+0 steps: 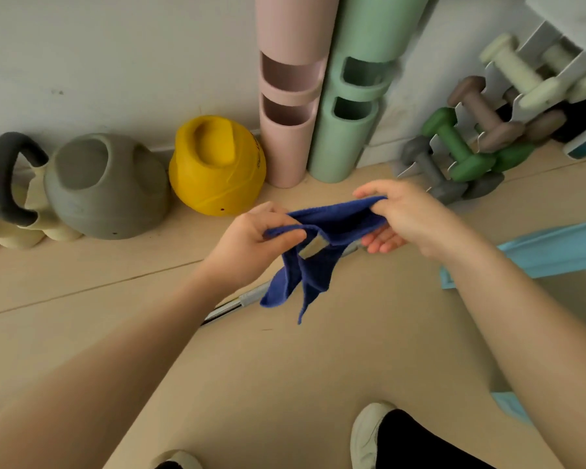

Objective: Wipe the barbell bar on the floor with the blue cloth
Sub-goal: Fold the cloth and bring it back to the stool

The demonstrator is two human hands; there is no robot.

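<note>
Both hands' fingers (286, 233) pinch the blue cloth (313, 255), stretched between them above the barbell bar (232, 306).

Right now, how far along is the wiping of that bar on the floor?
Barely begun. Done: the blue cloth is picked up. In hand: the left hand and right hand each pinch an end, holding it in the air. Left: the barbell bar lies on the floor beneath, with the cloth not touching it.

The slim grey metal barbell bar (247, 297) on the floor lies mostly hidden behind the hanging dark-blue terry cloth (313, 252) and the left forearm.
</note>
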